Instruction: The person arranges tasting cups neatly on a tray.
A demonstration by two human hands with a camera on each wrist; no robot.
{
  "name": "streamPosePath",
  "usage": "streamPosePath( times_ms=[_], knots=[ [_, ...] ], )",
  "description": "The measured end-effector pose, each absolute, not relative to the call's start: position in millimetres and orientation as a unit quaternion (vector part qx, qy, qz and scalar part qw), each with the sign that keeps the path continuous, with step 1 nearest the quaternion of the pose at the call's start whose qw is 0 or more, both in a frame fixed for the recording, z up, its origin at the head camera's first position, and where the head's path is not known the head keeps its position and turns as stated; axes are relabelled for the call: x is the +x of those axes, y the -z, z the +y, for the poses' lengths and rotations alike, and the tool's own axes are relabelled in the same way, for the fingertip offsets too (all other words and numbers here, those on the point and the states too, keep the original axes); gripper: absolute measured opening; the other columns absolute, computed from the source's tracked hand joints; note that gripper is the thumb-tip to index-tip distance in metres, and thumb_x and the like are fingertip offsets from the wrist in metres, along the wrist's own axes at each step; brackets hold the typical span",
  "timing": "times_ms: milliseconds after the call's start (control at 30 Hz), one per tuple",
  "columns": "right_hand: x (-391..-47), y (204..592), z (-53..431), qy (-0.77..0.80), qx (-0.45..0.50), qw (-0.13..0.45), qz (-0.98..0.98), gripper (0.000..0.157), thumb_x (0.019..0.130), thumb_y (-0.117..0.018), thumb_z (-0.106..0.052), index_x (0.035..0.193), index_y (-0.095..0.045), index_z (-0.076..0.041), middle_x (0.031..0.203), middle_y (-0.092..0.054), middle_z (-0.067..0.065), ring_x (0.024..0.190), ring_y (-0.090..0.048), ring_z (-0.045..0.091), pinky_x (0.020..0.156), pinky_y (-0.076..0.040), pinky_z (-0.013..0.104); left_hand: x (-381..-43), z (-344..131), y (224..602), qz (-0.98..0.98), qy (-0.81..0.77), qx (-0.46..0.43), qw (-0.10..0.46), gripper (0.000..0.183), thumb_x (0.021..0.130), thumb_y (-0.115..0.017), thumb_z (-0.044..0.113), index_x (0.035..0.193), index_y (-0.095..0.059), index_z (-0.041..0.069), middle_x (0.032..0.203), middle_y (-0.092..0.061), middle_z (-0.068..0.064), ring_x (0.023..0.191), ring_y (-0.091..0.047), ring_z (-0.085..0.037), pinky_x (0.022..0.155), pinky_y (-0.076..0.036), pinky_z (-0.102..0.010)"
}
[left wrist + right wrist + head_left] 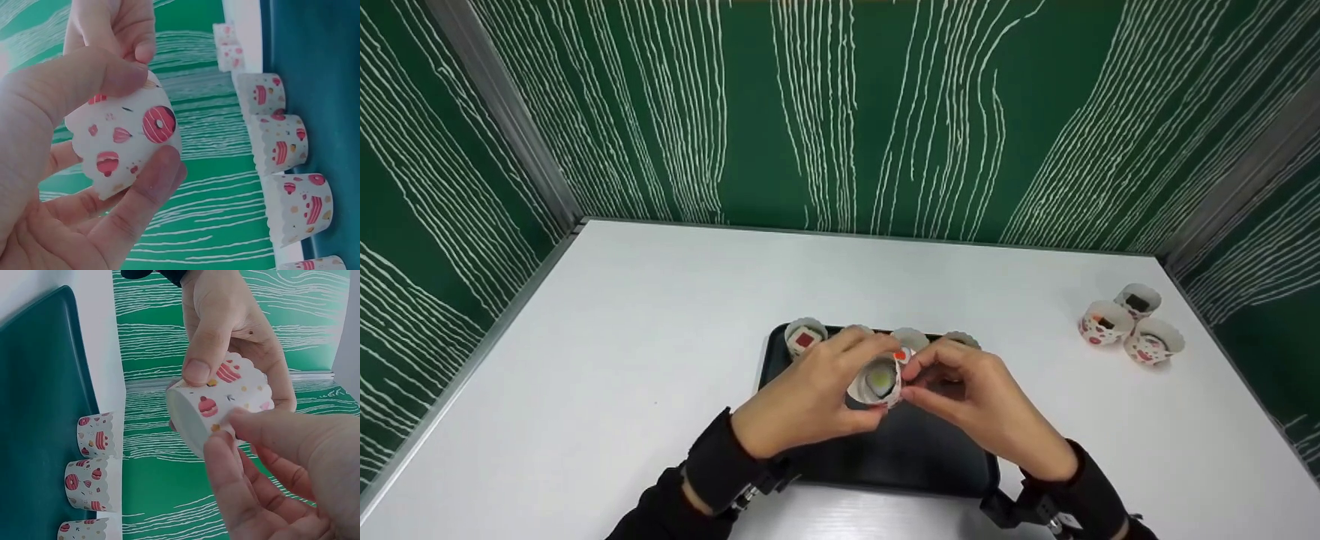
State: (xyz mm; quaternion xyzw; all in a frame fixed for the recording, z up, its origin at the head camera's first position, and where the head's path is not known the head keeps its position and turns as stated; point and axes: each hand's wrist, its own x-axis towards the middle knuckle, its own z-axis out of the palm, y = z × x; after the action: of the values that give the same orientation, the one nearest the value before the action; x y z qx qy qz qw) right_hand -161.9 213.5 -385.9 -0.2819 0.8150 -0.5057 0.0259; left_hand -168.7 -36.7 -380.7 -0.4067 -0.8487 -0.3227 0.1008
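Note:
A white paper baking cup with red cake and doughnut prints is held tilted above the black tray. My left hand grips it, thumb on one side and fingers round the other. Inside the cup sits a small round piece of sushi with a pale green centre. From the right, my right hand has its thumb and forefinger pinched at the cup's printed side, the other fingers curled. The cup's scalloped rim faces the left palm in the right wrist view.
Several like cups stand along the tray's far edge, one holding a white piece with a red square. Three more cups are grouped at the white table's far right, with small sushi pieces inside. Green walls with white lines surround the table.

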Motion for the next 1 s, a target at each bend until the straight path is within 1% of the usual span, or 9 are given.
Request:
streamPosePath(
  times_ms=[100, 233, 333, 500, 567, 667, 867, 1000],
  knots=[
    [-161.9, 386.5, 213.8, 0.496, -0.299, 0.015, 0.815, 0.012, 0.099, -0.079, -0.015, 0.109, -0.075, -0.017, 0.107, -0.069, 0.003, 0.092, -0.073, 0.009, 0.081, -0.062, 0.024, -168.7, -36.0, 382.1, -0.847, 0.319, -0.414, 0.096, 0.057, 0.087, -0.086, 0.017, 0.138, -0.063, 0.011, 0.122, -0.064, -0.006, 0.103, -0.063, -0.016, 0.089, -0.056, -0.026],
    [-161.7, 386.5, 214.8, 0.483, -0.321, 0.012, 0.815, 0.008, 0.1, -0.078, -0.02, 0.108, -0.077, -0.021, 0.106, -0.071, 0.0, 0.091, -0.072, 0.008, 0.079, -0.062, 0.023, -168.0, -36.5, 382.9, -0.845, 0.32, -0.419, 0.082, 0.046, 0.089, -0.085, 0.018, 0.13, -0.065, 0.013, 0.121, -0.062, -0.004, 0.096, -0.058, -0.013, 0.083, -0.051, -0.021],
    [-161.9, 386.1, 216.1, 0.477, -0.326, 0.03, 0.816, 0.009, 0.101, -0.077, -0.022, 0.109, -0.077, -0.02, 0.106, -0.071, -0.001, 0.092, -0.072, 0.009, 0.08, -0.061, 0.023, -167.1, -40.8, 383.0, -0.848, 0.318, -0.419, 0.072, 0.045, 0.09, -0.084, 0.017, 0.13, -0.065, 0.013, 0.121, -0.063, -0.006, 0.09, -0.056, -0.012, 0.078, -0.047, -0.019],
    [-163.0, 384.5, 219.2, 0.465, -0.321, 0.048, 0.824, 0.009, 0.101, -0.077, -0.024, 0.109, -0.077, -0.02, 0.106, -0.072, -0.002, 0.092, -0.073, 0.008, 0.081, -0.062, 0.025, -167.2, -53.7, 385.3, -0.861, 0.283, -0.415, 0.076, 0.048, 0.087, -0.085, 0.017, 0.129, -0.063, 0.011, 0.116, -0.063, -0.008, 0.083, -0.053, -0.011, 0.075, -0.048, -0.023],
    [-163.9, 384.0, 220.2, 0.462, -0.32, 0.048, 0.826, 0.009, 0.101, -0.077, -0.024, 0.109, -0.076, -0.021, 0.106, -0.073, -0.003, 0.093, -0.073, 0.008, 0.082, -0.062, 0.025, -167.2, -60.0, 387.3, -0.869, 0.266, -0.41, 0.074, 0.048, 0.087, -0.085, 0.017, 0.129, -0.064, 0.011, 0.115, -0.063, -0.007, 0.083, -0.054, -0.011, 0.075, -0.05, -0.024],
    [-164.9, 383.6, 222.0, 0.462, -0.318, 0.049, 0.826, 0.009, 0.101, -0.077, -0.023, 0.109, -0.076, -0.021, 0.107, -0.073, -0.002, 0.094, -0.073, 0.008, 0.083, -0.062, 0.025, -166.6, -69.1, 391.6, -0.881, 0.248, -0.399, 0.057, 0.049, 0.087, -0.086, 0.018, 0.131, -0.064, 0.012, 0.112, -0.063, -0.006, 0.081, -0.053, -0.011, 0.074, -0.05, -0.025],
    [-165.8, 383.6, 224.0, 0.459, -0.317, 0.051, 0.828, 0.01, 0.101, -0.077, -0.023, 0.11, -0.076, -0.021, 0.107, -0.072, -0.002, 0.094, -0.073, 0.008, 0.083, -0.062, 0.025, -166.8, -82.0, 403.3, -0.895, 0.214, -0.39, 0.022, 0.044, 0.086, -0.085, 0.017, 0.125, -0.065, 0.013, 0.102, -0.06, -0.005, 0.08, -0.049, -0.011, 0.071, -0.045, -0.026],
    [-165.9, 383.9, 223.9, 0.455, -0.32, 0.049, 0.83, 0.011, 0.1, -0.078, -0.023, 0.11, -0.076, -0.021, 0.107, -0.073, -0.003, 0.094, -0.073, 0.008, 0.084, -0.062, 0.025, -166.3, -88.9, 409.7, -0.904, 0.197, -0.38, 0.002, 0.046, 0.083, -0.087, 0.016, 0.123, -0.065, 0.011, 0.103, -0.061, -0.005, 0.085, -0.054, -0.013, 0.074, -0.049, -0.029]
  ],
)
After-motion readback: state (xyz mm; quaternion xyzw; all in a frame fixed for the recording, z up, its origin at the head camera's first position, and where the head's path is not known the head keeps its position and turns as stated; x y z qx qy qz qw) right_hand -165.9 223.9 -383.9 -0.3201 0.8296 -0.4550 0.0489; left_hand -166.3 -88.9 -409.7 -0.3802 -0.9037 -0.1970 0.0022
